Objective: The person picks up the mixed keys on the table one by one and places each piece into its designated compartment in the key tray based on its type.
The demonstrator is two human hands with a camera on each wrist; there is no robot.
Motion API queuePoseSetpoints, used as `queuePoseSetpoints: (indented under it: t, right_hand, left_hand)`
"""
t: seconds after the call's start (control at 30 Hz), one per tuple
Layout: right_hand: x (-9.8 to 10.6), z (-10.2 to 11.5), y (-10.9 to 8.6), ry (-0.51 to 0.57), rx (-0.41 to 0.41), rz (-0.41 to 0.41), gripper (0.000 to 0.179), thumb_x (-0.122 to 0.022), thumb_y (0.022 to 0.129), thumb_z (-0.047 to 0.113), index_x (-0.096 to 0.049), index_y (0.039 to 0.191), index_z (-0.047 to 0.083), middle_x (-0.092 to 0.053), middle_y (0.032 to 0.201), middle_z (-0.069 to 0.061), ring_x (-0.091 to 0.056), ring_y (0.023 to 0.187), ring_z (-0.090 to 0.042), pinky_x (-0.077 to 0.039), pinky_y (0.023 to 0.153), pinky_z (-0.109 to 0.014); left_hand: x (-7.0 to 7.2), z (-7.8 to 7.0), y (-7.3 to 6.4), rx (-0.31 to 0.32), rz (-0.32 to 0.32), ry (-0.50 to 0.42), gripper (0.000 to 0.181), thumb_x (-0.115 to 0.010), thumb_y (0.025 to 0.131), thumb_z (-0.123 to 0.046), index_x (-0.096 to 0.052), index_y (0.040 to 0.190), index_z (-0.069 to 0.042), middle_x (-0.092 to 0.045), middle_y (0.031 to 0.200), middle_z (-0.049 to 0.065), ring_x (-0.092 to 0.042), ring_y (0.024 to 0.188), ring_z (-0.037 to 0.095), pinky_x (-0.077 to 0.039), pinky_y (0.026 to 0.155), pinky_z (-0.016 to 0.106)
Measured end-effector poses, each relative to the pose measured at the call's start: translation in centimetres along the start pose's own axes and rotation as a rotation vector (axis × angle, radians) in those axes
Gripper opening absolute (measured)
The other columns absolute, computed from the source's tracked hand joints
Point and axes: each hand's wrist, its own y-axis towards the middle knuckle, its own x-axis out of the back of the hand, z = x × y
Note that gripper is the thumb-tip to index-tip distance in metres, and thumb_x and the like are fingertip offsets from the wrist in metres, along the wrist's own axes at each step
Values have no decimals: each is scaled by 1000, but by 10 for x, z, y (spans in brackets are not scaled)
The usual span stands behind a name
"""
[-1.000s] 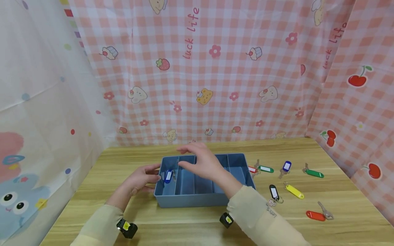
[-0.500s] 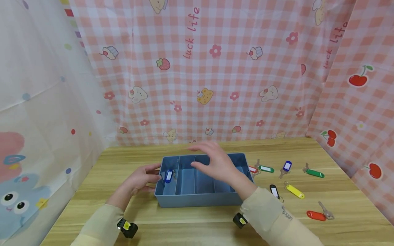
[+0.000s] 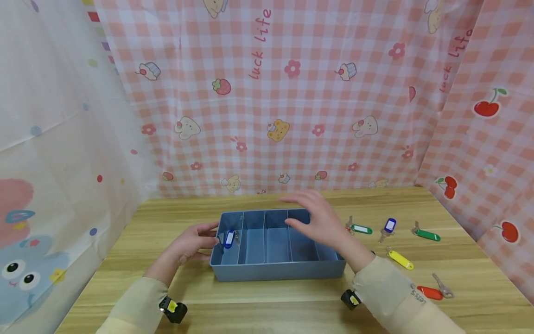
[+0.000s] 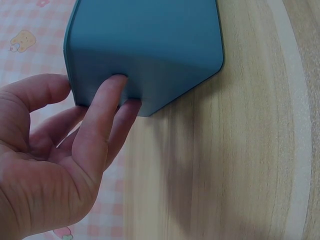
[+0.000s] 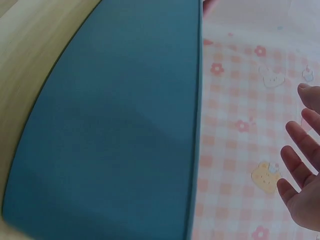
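A blue-grey divided box (image 3: pixel 279 271) stands on the table, split by thin walls into several compartments. In its leftmost compartment lies a key with a blue tag (image 3: pixel 229 239). My left hand (image 3: pixel 189 243) rests fingertips against the box's left end; in the left wrist view, the hand (image 4: pixel 65 145) touches the outer end wall (image 4: pixel 140 70). Over the right part of the box hovers my right hand (image 3: pixel 319 222), fingers spread and holding nothing. In the right wrist view, that hand (image 5: pixel 305 165) is at the right edge, apart from the box's long side (image 5: pixel 110 120).
Several tagged keys lie right of the box: a green tag (image 3: pixel 361 229), a blue tag (image 3: pixel 390 225), another green tag (image 3: pixel 427 235), a yellow tag (image 3: pixel 400 259) and a red tag (image 3: pixel 429 292). The right arm covers part of this area. A checked cloth (image 3: pixel 288 102) hangs behind the table.
My right hand has moved rightward over the box, from the left compartments to the right ones, and its forearm now covers the black tag. The left hand keeps its place.
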Motion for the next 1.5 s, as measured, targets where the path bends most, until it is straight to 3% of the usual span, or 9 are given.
queuePoseSetpoints:
  t: [0.43, 1.1, 1.5]
  right_hand:
    - [28, -27, -23, -29, 64, -52, 52, -85, 77, 9, -65, 126, 8, -66, 123, -9, -53, 114, -31, -42, 94, -54]
    - [65, -56, -53, -124, 78, -89, 61, -86, 70, 2, -64, 127, 7, -65, 122, -11, -51, 114, -33, -38, 94, -53]
    - [83, -76, -72, -163, 73, -71, 67, -87, 67, 1, -63, 129, 7, -63, 127, -13, -51, 116, -36, -36, 96, -54]
  left_hand:
    - [0, 0, 0, 1, -4, 9, 62, -61, 94, -1, -38, 151, -3, -44, 143, 32, -59, 112, 35, -58, 77, 49]
    - [-1, 0, 0, -5, -4, -4, 62, -61, 94, 0, -38, 151, -2, -45, 142, 32, -60, 110, 32, -58, 77, 49]
    - [-1, 1, 1, 0, -5, -3, 62, -61, 93, 0, -38, 151, -2, -46, 141, 32, -61, 108, 31, -58, 76, 49]
